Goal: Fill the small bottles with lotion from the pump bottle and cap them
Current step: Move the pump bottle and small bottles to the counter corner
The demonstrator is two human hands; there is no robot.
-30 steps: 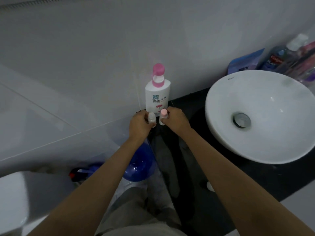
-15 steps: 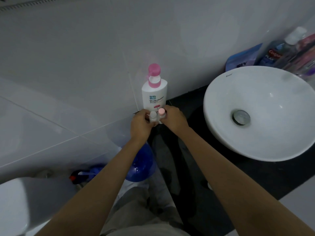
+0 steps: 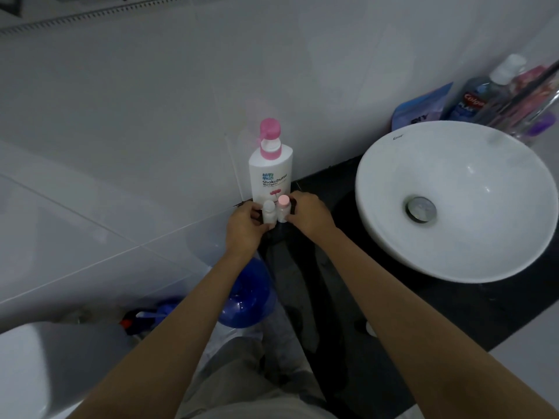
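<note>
A white pump bottle [image 3: 270,173] with a pink pump head stands against the wall at the left end of the black counter [image 3: 338,189]. Right in front of it two small bottles stand side by side, touching. The white-capped small bottle [image 3: 268,211] is held by my left hand [image 3: 245,229]. The pink-capped small bottle [image 3: 283,208] is held by my right hand [image 3: 308,214]. Both caps sit on the bottles. My fingers hide the lower parts of both.
A round white basin [image 3: 456,201] fills the counter to the right. Behind it stand a mouthwash bottle [image 3: 472,98], a blue pouch [image 3: 420,107] and other toiletries. A blue bucket [image 3: 248,294] sits on the floor below my left arm. A toilet [image 3: 30,367] shows at lower left.
Both hands have brought the two small bottles closer together and set them down close in front of the pump bottle. The camera tilted slightly.
</note>
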